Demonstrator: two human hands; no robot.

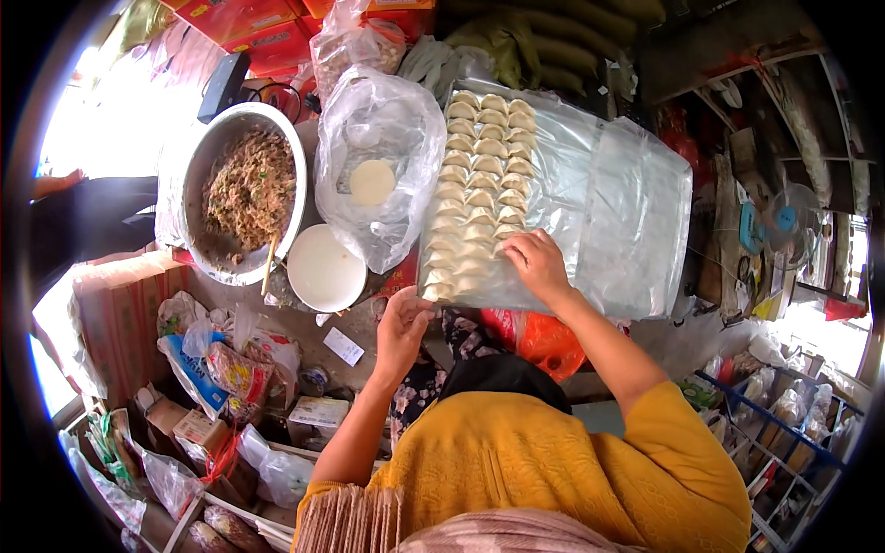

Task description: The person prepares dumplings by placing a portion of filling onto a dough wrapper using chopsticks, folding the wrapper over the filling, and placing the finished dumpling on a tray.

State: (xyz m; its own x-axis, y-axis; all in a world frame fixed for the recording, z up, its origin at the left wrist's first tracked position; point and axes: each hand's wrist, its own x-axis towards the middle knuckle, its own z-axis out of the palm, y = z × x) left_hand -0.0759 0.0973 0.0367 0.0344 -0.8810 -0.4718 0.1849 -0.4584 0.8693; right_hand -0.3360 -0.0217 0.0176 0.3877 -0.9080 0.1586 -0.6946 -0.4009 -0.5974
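Note:
A plastic-covered tray point(627, 221) holds several rows of pale folded dumplings point(484, 180) along its left side. Over the near end of the rightmost row, my right hand point(539, 265) has its fingers closed on a dumpling that they mostly cover. By the tray's near left corner is my left hand point(402, 327), its fingers loosely bent and apart, with nothing visible in them. One round dumpling wrapper point(372, 182) lies in a clear plastic bag point(406, 111) left of the tray. Further left, a large metal basin point(195, 166) contains minced filling point(247, 184), and a wooden stick point(269, 263) leans at its rim.
A white bowl point(326, 268) stands between basin and bag. Red boxes point(249, 28) and a bag of nuts or similar pieces point(355, 55) sit at the back. Packed goods point(235, 373) fill the lower left; a blue wire rack point(784, 419) is at right. Another person's dark sleeve point(97, 217) shows far left.

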